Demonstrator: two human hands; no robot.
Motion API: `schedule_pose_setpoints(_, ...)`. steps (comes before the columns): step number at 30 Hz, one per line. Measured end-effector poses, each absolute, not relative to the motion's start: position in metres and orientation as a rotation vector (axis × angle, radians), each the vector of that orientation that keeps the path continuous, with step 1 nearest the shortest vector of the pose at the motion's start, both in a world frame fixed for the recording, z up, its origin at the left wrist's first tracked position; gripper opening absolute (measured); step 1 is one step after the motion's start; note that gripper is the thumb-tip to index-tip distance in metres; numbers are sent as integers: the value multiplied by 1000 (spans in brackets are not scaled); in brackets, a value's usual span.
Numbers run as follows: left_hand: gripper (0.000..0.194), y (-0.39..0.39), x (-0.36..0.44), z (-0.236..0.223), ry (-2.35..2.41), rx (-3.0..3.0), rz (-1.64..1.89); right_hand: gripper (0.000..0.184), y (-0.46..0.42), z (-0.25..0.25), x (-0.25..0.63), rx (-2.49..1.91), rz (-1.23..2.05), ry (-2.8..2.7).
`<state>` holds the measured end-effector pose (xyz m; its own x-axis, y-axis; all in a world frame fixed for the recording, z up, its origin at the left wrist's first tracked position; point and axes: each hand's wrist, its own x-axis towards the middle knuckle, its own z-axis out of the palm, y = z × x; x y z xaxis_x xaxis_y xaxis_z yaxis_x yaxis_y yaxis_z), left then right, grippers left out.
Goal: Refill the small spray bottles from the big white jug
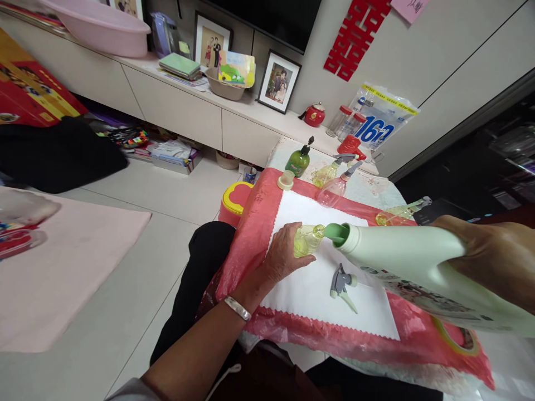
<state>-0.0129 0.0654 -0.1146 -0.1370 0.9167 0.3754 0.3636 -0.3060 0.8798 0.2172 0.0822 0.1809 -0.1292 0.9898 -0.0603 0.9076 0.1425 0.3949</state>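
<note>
My left hand (286, 253) is wrapped round a clear yellowish spray bottle (308, 240) whose top is off. My right hand (497, 256) grips a large pale green detergent jug (401, 245), tipped on its side. The jug's green spout (334, 233) is at the mouth of the small bottle; whether liquid is flowing I cannot tell. Below them, a grey trigger spray head (341, 283) lies on the white scalloped sheet (301, 301). A translucent cap (286, 180) sits at the sheet's upper left corner.
On the table's red plastic cover (251, 245) and beyond stand a green pump bottle (297, 161), a pink spray bottle (333, 190) and yellow spray bottles (325, 175). A tape roll (468, 342) lies near the front right. A yellow-and-pink stool (233, 199) stands left of the table.
</note>
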Motion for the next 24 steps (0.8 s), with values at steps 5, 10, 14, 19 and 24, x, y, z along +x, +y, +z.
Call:
schedule_pose_setpoints(5, 91, 65, -13, -114, 1440, 1631, 1458, 40, 82, 183, 212, 1878, 284, 2048)
schedule_pose_setpoints(10, 90, 66, -13, -114, 1429, 1632, 1457, 35, 83, 183, 207, 1880, 279, 2040)
schedule_pose_setpoints(14, 91, 65, -13, -113, 1439, 1628, 1449, 35, 84, 182, 208, 1927, 261, 2034)
schedule_pose_setpoints(19, 90, 64, -13, -112, 1441, 1625, 1458, 34, 84, 181, 217, 1890, 282, 2096)
schedule_pose_setpoints(24, 91, 65, -13, -114, 1441, 1642, 1460, 36, 86, 180, 221, 1902, 301, 2049)
